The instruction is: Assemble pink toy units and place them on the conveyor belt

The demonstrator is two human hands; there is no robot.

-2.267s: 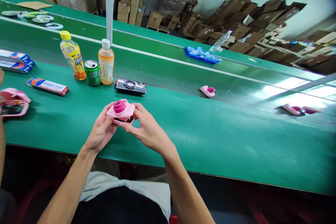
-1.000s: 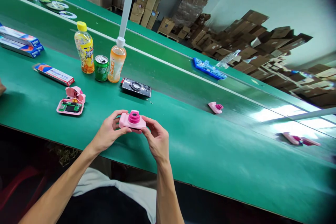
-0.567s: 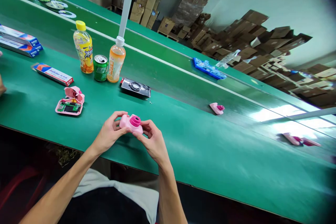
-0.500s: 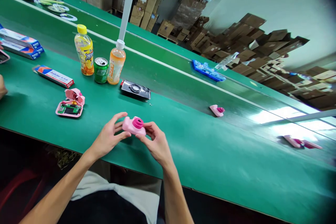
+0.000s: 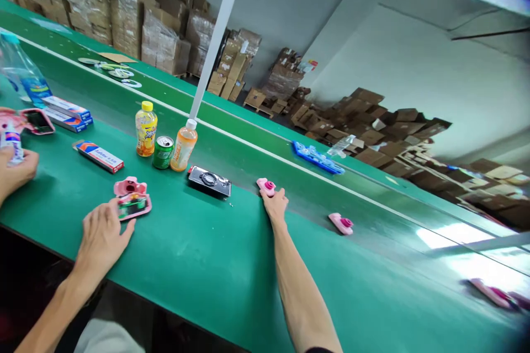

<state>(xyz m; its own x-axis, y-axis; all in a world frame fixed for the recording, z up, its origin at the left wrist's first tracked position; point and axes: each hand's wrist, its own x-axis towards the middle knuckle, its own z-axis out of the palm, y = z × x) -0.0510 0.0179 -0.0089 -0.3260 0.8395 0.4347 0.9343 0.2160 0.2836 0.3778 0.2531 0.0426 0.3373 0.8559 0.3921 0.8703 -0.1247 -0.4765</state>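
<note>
My left hand [image 5: 103, 237] is at an opened pink toy camera [image 5: 143, 213], fingers at its left side and thumb by its front edge. The camera's raised shell shows a lens hole, and a green circuit board lies in the lower half. My right arm stretches forward to the belt's near edge. There, a closed pink toy camera [image 5: 265, 186] with a dark pink lens lies just beyond my right hand [image 5: 275, 204], whose fingers are apart and barely touch it. Another pink toy camera [image 5: 341, 224] sits farther right on the belt.
At left, a co-worker's hand [image 5: 20, 171] holds a white tube. Glue boxes [image 5: 99, 155], a yellow-capped bottle [image 5: 146, 129], a green can [image 5: 163, 152], an orange drink bottle [image 5: 184, 146] and a black phone [image 5: 209, 181] stand or lie beyond my hands. A blue tray [image 5: 317, 158] rests across the belt.
The closed camera, earlier between both hands, is now at the belt edge by my right hand. My left hand has moved left to the opened camera, which has turned slightly. The view has shifted left and up.
</note>
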